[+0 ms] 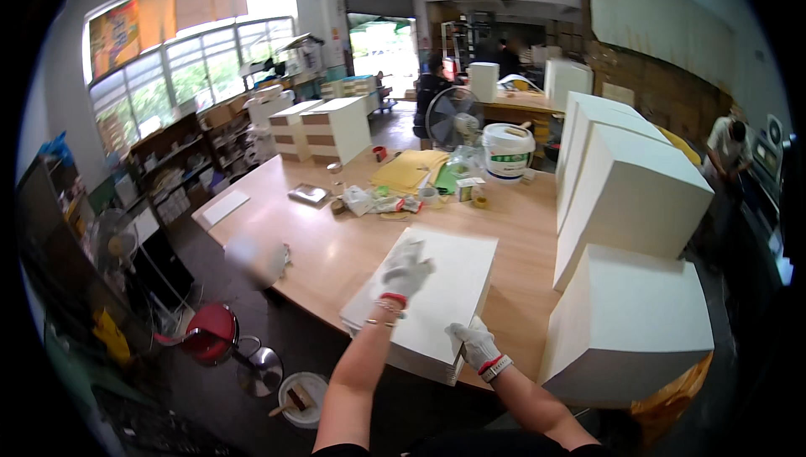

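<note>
A thick stack of white sheets [445,289] lies on the wooden table in front of me. My left hand [409,270], in a white work glove, is over its upper surface with the fingers stretched out; motion smears it a little. At the near right edge of the stack, my gloved right hand [475,344] has its fingers bent around the sheets' side. A thin dark line shows below those fingers, too small to make out.
Tall white paper blocks [625,184] stand along the right. Farther back are a white bucket [508,154], yellow envelopes [409,170], tape rolls and a fan [453,118]. A red stool [211,333] and a basin with a brush [302,401] are at lower left. A person [729,146] stands far right.
</note>
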A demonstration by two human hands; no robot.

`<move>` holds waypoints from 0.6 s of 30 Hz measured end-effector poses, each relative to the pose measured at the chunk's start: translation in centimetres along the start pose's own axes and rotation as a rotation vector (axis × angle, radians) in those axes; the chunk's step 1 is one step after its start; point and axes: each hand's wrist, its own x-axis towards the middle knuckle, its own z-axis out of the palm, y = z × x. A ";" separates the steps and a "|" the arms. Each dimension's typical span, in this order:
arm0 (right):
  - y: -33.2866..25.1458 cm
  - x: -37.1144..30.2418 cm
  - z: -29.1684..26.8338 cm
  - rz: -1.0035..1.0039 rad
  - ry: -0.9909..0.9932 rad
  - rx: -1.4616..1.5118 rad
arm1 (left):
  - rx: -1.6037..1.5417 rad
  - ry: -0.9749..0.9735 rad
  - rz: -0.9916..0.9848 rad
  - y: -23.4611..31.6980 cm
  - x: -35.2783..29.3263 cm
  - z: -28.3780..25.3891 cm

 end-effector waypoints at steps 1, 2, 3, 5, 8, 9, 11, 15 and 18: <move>0.2 -0.3 -0.9 -0.016 0.059 -0.234 | 0.013 -0.165 -0.183 -0.7 -0.2 -0.9; 0.0 -0.8 -1.7 -0.023 0.115 -0.476 | 0.054 -0.336 -0.357 -1.2 -0.3 -2.0; -0.9 -0.5 -1.2 -0.051 0.134 -0.727 | 0.046 -0.247 -0.332 -5.2 -1.3 -0.6; -2.6 -0.1 -1.9 0.025 0.174 -0.902 | 0.155 -0.397 -0.459 -4.3 -1.0 -1.0; -5.2 -1.1 -0.4 0.189 0.163 -1.130 | 0.087 -0.337 -0.498 -5.5 -1.2 -0.6; -5.9 -1.6 0.0 0.195 0.151 -1.125 | 0.067 -0.309 -0.516 -5.8 -1.1 -0.4; -5.5 -1.1 -1.0 0.167 0.168 -1.238 | -0.057 -0.351 -0.603 -6.1 -0.2 -0.1; -6.7 -1.9 -0.2 0.224 0.101 -0.948 | -0.181 -0.352 -0.593 -6.8 -0.3 -1.4; -5.1 -3.8 -0.5 0.095 0.019 -0.925 | -0.119 -0.280 -0.432 -8.0 -2.7 -3.5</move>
